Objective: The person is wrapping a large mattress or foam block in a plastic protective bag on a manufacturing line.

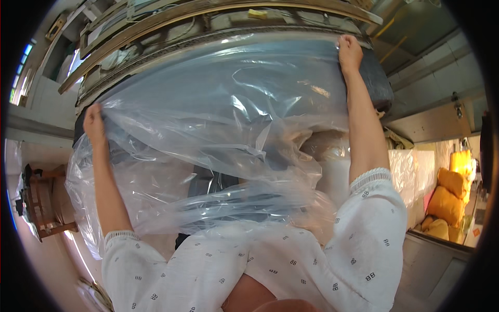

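Note:
A wide clear plastic sheet (223, 83) stretches between my two hands, its far edge pulled taut across a dark surface. My left hand (94, 125) is closed on the sheet's left corner. Farther off, at the right end of that edge, my right hand (350, 53) pinches the other corner. The rest of the plastic hangs toward me in loose, shiny folds, down to my chest. Through it a dark patch shows faintly; I cannot make out what that is.
Long wooden slats (218, 18) run along the far side, with a small yellow piece (257, 13) lying there. A wooden stool-like frame (49, 203) stands at left. Orange stuffed bundles (448, 195) are piled at right, near hanging clear plastic (410, 169).

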Motion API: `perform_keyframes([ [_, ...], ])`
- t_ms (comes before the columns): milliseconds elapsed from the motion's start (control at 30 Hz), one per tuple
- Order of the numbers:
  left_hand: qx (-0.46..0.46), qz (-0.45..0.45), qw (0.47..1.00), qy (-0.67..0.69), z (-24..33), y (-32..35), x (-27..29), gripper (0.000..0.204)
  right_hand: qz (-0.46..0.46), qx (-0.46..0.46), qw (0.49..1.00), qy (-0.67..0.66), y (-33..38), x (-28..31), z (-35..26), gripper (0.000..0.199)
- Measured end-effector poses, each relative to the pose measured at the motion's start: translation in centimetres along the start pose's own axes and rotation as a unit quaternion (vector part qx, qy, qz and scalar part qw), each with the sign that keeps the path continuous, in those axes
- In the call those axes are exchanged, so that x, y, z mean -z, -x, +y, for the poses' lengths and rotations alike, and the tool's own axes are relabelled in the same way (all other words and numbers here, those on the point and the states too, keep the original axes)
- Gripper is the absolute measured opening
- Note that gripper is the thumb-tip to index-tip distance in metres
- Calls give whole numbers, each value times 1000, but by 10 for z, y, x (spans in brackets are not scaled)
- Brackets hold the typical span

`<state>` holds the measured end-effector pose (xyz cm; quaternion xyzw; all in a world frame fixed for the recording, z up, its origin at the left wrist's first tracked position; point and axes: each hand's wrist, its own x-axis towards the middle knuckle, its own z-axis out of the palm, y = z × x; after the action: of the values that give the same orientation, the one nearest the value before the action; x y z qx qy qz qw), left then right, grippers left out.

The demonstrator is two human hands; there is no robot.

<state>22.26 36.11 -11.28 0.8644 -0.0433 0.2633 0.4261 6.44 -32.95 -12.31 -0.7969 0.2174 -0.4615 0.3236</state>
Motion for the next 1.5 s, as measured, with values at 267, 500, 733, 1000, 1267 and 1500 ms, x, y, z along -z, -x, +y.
perform_keyframes([
  [267,22,-9,1000,-3,0,-50,-55,33,-31,-75,997,-12,-21,-14,20,18],
  [500,34,-31,998,44,12,-53,-64,28,-45,-95,994,0,-32,-18,27,24],
  [733,30,-11,999,-36,-2,-58,-59,30,46,4,990,135,-30,-22,22,39],
  [1000,33,16,999,-15,-7,-53,-51,28,28,-82,995,53,-52,-15,58,28],
  [1267,-89,-76,984,-132,-3,-45,-52,32,-13,-119,969,218,-34,-14,5,47],
  [1500,-125,-70,984,-102,17,-4,1,40,-142,9,986,82,4,45,-6,28],
])
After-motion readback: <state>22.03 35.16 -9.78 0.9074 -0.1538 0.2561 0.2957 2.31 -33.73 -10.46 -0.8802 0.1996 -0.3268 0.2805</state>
